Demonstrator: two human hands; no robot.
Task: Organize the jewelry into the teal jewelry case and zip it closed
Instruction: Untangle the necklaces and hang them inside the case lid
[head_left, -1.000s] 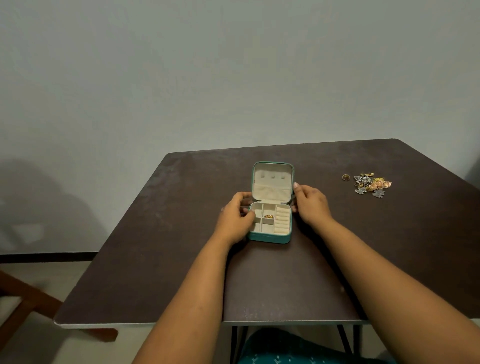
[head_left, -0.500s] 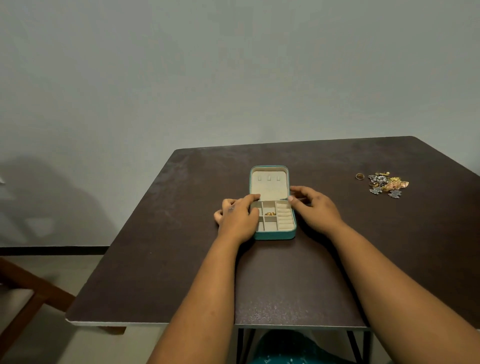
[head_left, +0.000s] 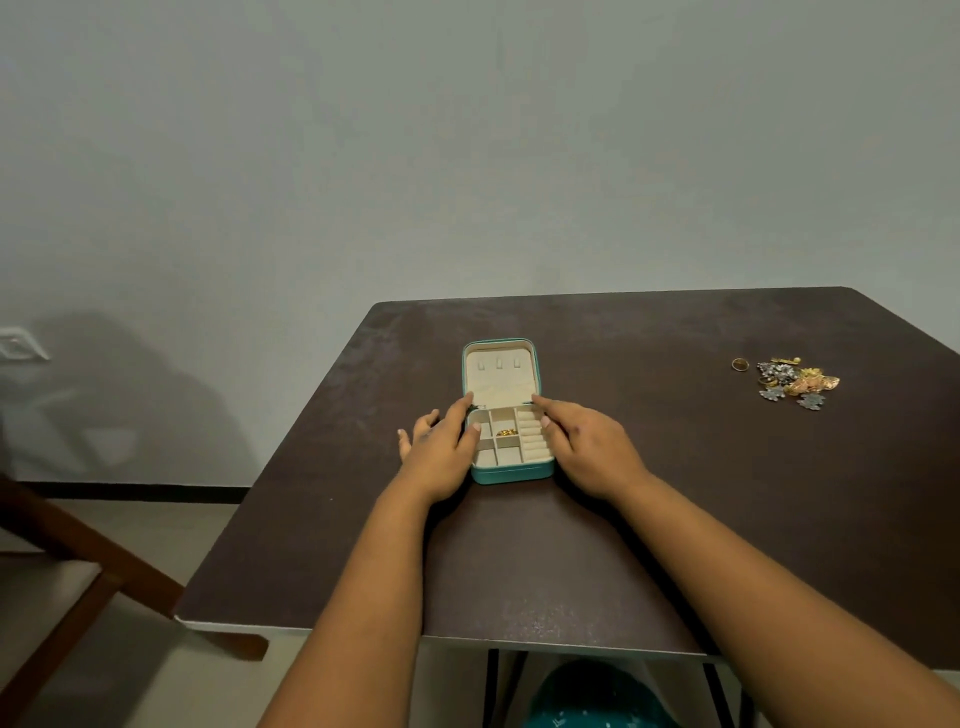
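Note:
The teal jewelry case (head_left: 511, 473) lies open on the dark table (head_left: 675, 493), its cream lid (head_left: 498, 371) laid back flat. A small gold piece (head_left: 506, 432) sits in a middle compartment of the base. My left hand (head_left: 441, 449) rests against the case's left side with fingers extended, the index finger reaching the hinge. My right hand (head_left: 587, 447) lies over the right side, its index finger touching the lid's lower right corner. A pile of gold and silver jewelry (head_left: 795, 382) lies far right on the table, with a ring (head_left: 740, 364) just left of it.
A wooden chair (head_left: 78, 566) stands left of the table. The table's near edge (head_left: 467, 636) runs just in front of my forearms. A plain wall rises behind the table, and teal fabric (head_left: 592, 699) shows below the edge.
The lid went from nearly upright to flat on the table. Both hands shifted forward along the case's sides, fingers straightening toward the hinge. The view swung left, so the jewelry pile sits further right.

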